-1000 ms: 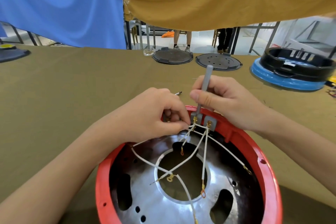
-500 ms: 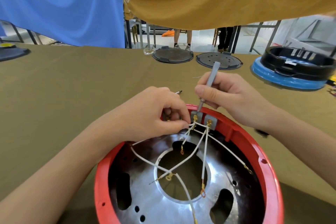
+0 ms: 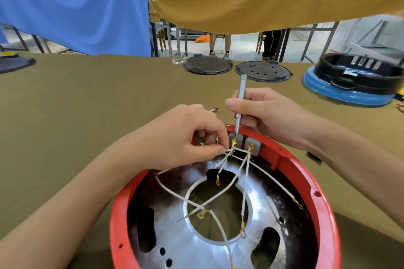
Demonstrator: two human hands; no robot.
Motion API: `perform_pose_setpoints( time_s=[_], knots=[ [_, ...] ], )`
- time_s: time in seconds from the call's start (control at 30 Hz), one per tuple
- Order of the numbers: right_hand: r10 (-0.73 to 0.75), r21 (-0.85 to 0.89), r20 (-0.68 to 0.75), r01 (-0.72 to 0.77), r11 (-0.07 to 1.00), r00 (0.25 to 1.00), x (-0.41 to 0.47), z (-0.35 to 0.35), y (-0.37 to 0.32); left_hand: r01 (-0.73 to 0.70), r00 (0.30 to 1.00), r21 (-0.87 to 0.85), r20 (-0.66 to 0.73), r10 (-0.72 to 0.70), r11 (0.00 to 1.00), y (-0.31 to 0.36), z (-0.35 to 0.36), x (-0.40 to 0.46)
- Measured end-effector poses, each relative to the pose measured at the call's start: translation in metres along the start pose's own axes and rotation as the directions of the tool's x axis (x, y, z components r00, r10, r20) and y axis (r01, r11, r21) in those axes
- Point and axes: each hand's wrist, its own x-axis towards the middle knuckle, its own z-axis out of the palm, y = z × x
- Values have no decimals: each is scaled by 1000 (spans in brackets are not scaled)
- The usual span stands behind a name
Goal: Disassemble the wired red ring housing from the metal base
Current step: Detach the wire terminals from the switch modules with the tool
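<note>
I can read no text, label, brand or number anywhere in front of me. Nothing legible stands on anything I see; any marks are too small or blurred.

Right hand (image 3: 269, 116) grips the grey screwdriver (image 3: 240, 102), tip down on the left of two grey terminal blocks (image 3: 237, 138) at the far rim of the red ring (image 3: 314, 194). Left hand (image 3: 185, 135) pinches the white wires (image 3: 246, 181) just beside that terminal. Wires fan across the shiny metal base (image 3: 185, 244) inside the ring, brass lugs hanging loose. Olive desk (image 3: 87, 105) underneath; two dark round lids (image 3: 207, 64) and a black-and-blue housing (image 3: 354, 78) sit at the far edge
</note>
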Motion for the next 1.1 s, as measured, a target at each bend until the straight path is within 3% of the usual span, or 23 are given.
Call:
perform_pose_setpoints(
  time_s=[0.13,0.23,0.33,0.4,0.6,1.1],
  knots=[
    [55,114,5,-55,992,998,-1,0,2,-5,1000,6,-4,5,1000,-1,0,1],
    [-96,-130,-17,93,987,995,-7,-4,-6,-12,1000,16,-15,12,1000,0,1,0],
    [-288,-425,66,288,858,955,-16,-3,-12,-20,1000,34,-14,20,999,2,1,1],
    [-355,-497,78,345,796,932,-20,2,-11,-34,999,58,-13,35,998,2,1,2],
    [-423,-487,0,369,791,906,-21,3,-14,-39,999,69,-3,39,997,4,0,2],
    [-438,-433,-22,386,815,899,-24,8,-8,-36,999,70,-2,36,997,4,-1,1]
  ],
)
